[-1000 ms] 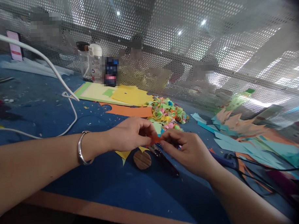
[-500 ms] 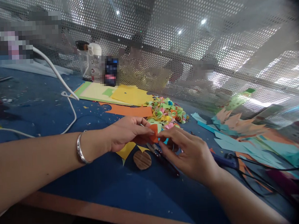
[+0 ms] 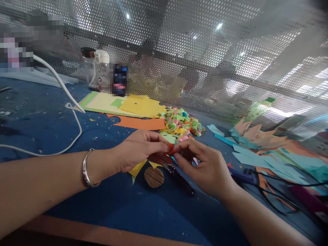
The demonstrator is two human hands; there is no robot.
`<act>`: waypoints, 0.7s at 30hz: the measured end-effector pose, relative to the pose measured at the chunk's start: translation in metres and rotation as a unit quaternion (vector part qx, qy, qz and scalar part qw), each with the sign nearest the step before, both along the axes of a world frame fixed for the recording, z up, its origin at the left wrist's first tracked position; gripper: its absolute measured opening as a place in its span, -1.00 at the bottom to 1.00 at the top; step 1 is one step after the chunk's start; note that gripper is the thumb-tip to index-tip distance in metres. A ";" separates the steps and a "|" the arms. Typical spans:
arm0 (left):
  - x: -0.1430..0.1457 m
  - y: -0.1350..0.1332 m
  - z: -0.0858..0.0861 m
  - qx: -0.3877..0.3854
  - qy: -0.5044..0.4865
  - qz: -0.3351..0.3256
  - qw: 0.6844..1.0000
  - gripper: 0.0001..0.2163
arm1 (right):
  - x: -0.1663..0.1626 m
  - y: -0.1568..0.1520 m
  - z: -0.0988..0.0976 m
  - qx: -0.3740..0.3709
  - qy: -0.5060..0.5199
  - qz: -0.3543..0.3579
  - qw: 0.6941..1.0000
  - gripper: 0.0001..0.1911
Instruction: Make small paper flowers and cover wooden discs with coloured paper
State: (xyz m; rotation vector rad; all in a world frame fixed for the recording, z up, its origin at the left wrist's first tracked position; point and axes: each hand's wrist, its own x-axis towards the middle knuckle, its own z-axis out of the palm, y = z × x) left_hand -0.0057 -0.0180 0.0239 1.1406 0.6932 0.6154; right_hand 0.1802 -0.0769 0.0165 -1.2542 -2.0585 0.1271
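Observation:
A small piece of orange paper (image 3: 171, 148) is pinched between my two hands above the table; fingers cover most of it. My left hand (image 3: 144, 148), with a silver bangle at the wrist, grips it from the left. From the right, the thumb and forefinger of my right hand (image 3: 204, 166) close on its edge. Just below lie a round brown wood-grained disc (image 3: 154, 177), yellow paper offcuts (image 3: 138, 168) and a dark slim tool (image 3: 182, 179), its far end partly hidden by my hands. Behind my hands rises a heap of small coloured paper pieces (image 3: 181, 122).
Yellow sheets (image 3: 142, 105) and an orange strip (image 3: 139, 123) lie behind. Bottles (image 3: 103, 71) and a phone (image 3: 120, 79) stand by the perforated metal screen (image 3: 161, 55). A white cable (image 3: 54, 73) runs at left; blue paper pieces (image 3: 262, 161) and black cords (image 3: 274, 201) lie right.
The orange paper has tilted and shows less of its face between my fingers. Both hands remain close together on it. The whole view has shifted slightly.

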 end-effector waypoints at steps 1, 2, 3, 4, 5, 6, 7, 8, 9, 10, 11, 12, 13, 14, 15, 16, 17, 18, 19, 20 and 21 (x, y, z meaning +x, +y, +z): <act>0.001 -0.001 0.000 0.012 0.006 0.001 1.000 -0.94 | -0.001 0.000 0.000 -0.017 0.013 -0.009 1.000 -0.95; 0.001 -0.001 0.000 0.023 0.012 0.002 1.000 -0.93 | -0.002 -0.001 0.001 -0.032 0.024 -0.017 0.999 -0.97; 0.001 -0.002 0.000 0.032 0.018 0.002 0.999 -0.92 | -0.002 -0.001 0.001 -0.047 0.036 -0.023 0.998 -0.97; 0.002 -0.002 -0.001 0.041 0.023 0.003 0.999 -0.91 | -0.003 -0.001 0.002 -0.061 0.049 -0.028 0.997 -0.96; 0.002 -0.002 -0.001 0.049 0.027 0.004 0.998 -0.91 | -0.003 -0.001 0.002 -0.072 0.060 -0.030 0.995 -0.95; 0.002 -0.002 -0.001 0.057 0.030 0.005 0.998 -0.91 | -0.004 -0.001 0.003 -0.082 0.071 -0.031 0.994 -0.95; 0.002 -0.002 -0.002 0.063 0.032 0.004 0.997 -0.91 | -0.004 -0.001 0.003 -0.090 0.078 -0.030 0.992 -0.95; 0.002 -0.002 -0.002 0.069 0.034 0.004 0.997 -0.91 | -0.005 -0.001 0.004 -0.097 0.082 -0.030 0.991 -0.95; 0.001 -0.002 -0.002 0.075 0.036 0.002 0.997 -0.91 | -0.005 0.000 0.004 -0.104 0.084 -0.028 0.991 -0.95; 0.001 -0.002 -0.003 0.082 0.037 -0.001 0.996 -0.92 | -0.005 0.000 0.005 -0.110 0.084 -0.027 0.990 -0.95; 0.001 -0.002 -0.003 0.089 0.038 -0.004 0.995 -0.92 | -0.006 0.000 0.005 -0.116 0.084 -0.025 0.989 -0.94; 0.000 -0.002 -0.004 0.097 0.037 -0.007 0.995 -0.92 | -0.006 0.000 0.006 -0.123 0.085 -0.023 0.988 -0.94; 0.000 -0.001 -0.004 0.108 0.036 -0.010 0.994 -0.92 | -0.006 0.000 0.006 -0.130 0.086 -0.021 0.988 -0.94; 0.000 -0.001 -0.005 0.119 0.035 -0.013 0.992 -0.93 | -0.006 0.000 0.007 -0.134 0.087 -0.020 0.987 -0.94; 0.000 -0.001 -0.006 0.132 0.034 -0.017 0.991 -0.93 | -0.006 0.000 0.007 -0.136 0.087 -0.021 0.987 -0.94; -0.001 0.000 -0.007 0.146 0.034 -0.019 0.989 -0.92 | -0.006 0.000 0.007 -0.136 0.085 -0.023 0.987 -0.94; -0.001 0.000 -0.009 0.162 0.036 -0.021 0.986 -0.92 | -0.006 0.000 0.007 -0.136 0.083 -0.025 0.987 -0.95; -0.002 0.000 -0.010 0.177 0.038 -0.022 0.983 -0.92 | -0.006 0.000 0.007 -0.133 0.079 -0.027 0.988 -0.95; -0.002 0.001 -0.011 0.191 0.042 -0.022 0.980 -0.92 | -0.006 0.000 0.007 -0.131 0.075 -0.029 0.988 -0.95; -0.002 0.001 -0.012 0.202 0.047 -0.021 0.978 -0.92 | -0.006 0.000 0.007 -0.131 0.072 -0.029 0.988 -0.95; -0.003 0.000 -0.012 0.210 0.052 -0.021 0.976 -0.92 | -0.006 0.000 0.007 -0.132 0.069 -0.029 0.988 -0.95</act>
